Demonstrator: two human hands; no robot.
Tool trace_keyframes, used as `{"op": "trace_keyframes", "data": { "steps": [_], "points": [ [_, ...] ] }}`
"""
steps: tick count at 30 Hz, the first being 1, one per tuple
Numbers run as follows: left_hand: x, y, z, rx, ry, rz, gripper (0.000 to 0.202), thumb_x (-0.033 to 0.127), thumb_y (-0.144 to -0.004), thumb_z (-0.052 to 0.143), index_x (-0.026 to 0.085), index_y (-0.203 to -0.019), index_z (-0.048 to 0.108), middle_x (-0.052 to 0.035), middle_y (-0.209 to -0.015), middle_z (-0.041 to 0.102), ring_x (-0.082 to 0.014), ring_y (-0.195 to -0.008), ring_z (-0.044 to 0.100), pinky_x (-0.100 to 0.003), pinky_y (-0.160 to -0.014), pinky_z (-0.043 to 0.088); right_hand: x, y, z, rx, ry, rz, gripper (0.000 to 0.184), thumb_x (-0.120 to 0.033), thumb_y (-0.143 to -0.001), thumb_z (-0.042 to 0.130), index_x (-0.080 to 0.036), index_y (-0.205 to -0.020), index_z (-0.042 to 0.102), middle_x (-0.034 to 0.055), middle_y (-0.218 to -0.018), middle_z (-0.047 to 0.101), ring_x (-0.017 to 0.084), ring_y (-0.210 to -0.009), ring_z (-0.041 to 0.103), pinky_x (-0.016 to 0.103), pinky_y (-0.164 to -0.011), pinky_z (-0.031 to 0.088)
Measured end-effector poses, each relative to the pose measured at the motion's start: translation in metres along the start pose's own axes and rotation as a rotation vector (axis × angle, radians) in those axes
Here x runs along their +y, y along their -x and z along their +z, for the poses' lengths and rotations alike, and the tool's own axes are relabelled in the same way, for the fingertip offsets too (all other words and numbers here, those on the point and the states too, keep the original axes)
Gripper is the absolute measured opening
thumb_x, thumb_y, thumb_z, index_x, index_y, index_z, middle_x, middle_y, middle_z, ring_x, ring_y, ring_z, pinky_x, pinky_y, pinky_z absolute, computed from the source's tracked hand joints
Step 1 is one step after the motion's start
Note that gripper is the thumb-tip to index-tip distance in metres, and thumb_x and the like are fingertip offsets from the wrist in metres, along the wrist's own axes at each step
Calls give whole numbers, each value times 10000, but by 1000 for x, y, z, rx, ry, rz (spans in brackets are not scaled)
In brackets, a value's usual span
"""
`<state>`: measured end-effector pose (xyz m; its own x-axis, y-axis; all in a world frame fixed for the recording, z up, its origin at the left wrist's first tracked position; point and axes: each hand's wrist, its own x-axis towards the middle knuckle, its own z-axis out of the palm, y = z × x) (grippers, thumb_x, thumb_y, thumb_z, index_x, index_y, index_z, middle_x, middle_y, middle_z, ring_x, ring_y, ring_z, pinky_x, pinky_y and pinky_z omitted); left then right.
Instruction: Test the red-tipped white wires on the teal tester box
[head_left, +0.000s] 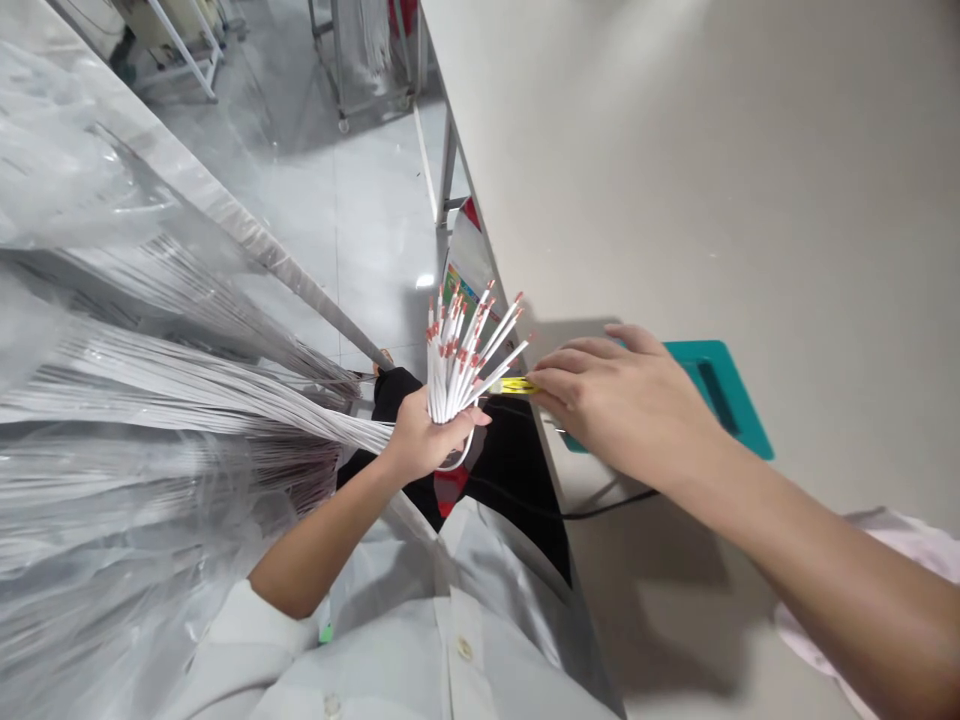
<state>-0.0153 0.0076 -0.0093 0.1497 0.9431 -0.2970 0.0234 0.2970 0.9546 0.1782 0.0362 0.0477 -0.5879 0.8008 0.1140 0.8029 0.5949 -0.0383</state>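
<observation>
Clear plastic sheeting (112, 520) is seen at the far left, with long white strands (187, 385) running out of it toward the middle of the view. There the left hand (420, 445) is closed in a full grip around a bundle of white wires (454, 365), which is held upright just off the edge of the counter (750, 180), its red-tipped ends fanned out above the fist. One splayed wire is met by a yellow tag (517, 386), which appears to be pinched in the grip of the right hand (630, 400), fingers drawn together and palm down; the thumb is hidden. A teal device (739, 400) lies flat on the counter partly under that hand, and a black cable (607, 505) trails beside it.

The wires are judged light, thin and springy, and likely to slide apart if the fist is loosened. The bundle is best taken low, below the fan, while a single wire is best held near its tip, where the coloured ends could be bent or crushed by a hard pinch.
</observation>
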Motion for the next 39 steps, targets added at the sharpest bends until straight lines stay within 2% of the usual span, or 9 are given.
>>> {"op": "trace_keyframes", "data": {
  "steps": [3, 5, 9, 13, 17, 22, 29, 35, 39],
  "points": [
    [3, -5, 2, 18, 81, -8, 428, 321, -676, 693, 113, -1045, 633, -50, -716, 695, -77, -439, 494, -225, -433, 405, 3, -5, 0, -100, 85, 41, 141, -234, -812, 531, -168, -871, 641, 96, -872, 689, 273, -881, 608, 479, -928, 314],
    [3, -9, 3, 18, 136, -5, 448, 343, -677, 695, 110, -1055, 629, -63, -729, 702, -78, -445, 503, -227, -440, 411, 6, -8, 0, -139, 74, 79, 205, -247, -782, 572, -164, -960, 630, 108, -916, 684, 292, -931, 598, 524, -957, 290],
    [-2, -13, 6, -2, 189, 0, 435, 360, -685, 697, 117, -1040, 633, -64, -722, 706, -68, -424, 492, -223, -437, 398, 12, -13, 1, -302, -44, 94, 111, -258, -783, 586, -207, -849, 661, 64, -881, 699, 336, -1069, 552, 621, -978, 231],
    [-6, -13, 7, -8, 195, 7, 438, 349, -694, 695, 121, -1061, 620, -68, -728, 712, -68, -418, 489, -221, -433, 388, 14, -13, 2, -352, -121, 77, 132, -282, -824, 540, -212, -809, 651, 64, -864, 704, 395, -1156, 483, 712, -939, 165],
    [-5, -13, 7, -5, 190, 14, 419, 343, -703, 689, 122, -1052, 623, -72, -734, 714, -68, -413, 490, -221, -430, 390, 13, -10, 4, -326, -113, 35, 230, -228, -874, 430, -197, -754, 623, 102, -853, 696, 406, -1166, 469, 714, -929, 134],
    [-7, -15, 9, -16, 227, 10, 430, 331, -692, 704, 109, -1050, 622, -82, -734, 713, -103, -469, 566, -217, -428, 404, 12, -12, 3, -271, -36, 49, 130, -244, -804, 521, -208, -713, 606, 68, -785, 693, 359, -1139, 501, 698, -946, 136],
    [-14, -17, 12, -11, 231, 23, 434, 323, -674, 718, 94, -1033, 639, -95, -745, 708, -173, -631, 646, -206, -430, 433, 8, -12, 0, -241, 38, 52, 152, -211, -810, 509, -193, -704, 618, 95, -793, 703, 321, -1080, 555, 697, -973, 93],
    [-14, -19, 12, -26, 161, 36, 388, 314, -662, 720, 102, -983, 668, -88, -774, 698, -171, -640, 637, -215, -443, 451, 6, -5, 1, -160, 79, 11, 117, -279, -790, 561, -196, -822, 637, 104, -860, 697, 354, -1060, 542, 693, -941, 141],
    [-16, -19, 12, 28, 153, 32, 354, 321, -663, 713, 108, -943, 678, -70, -745, 685, -176, -658, 631, -211, -429, 443, 2, 1, 5, -117, 84, 27, 244, -279, -795, 563, -188, -1015, 616, 129, -954, 688, 375, -1077, 527, 703, -940, 138]
  ]
}}
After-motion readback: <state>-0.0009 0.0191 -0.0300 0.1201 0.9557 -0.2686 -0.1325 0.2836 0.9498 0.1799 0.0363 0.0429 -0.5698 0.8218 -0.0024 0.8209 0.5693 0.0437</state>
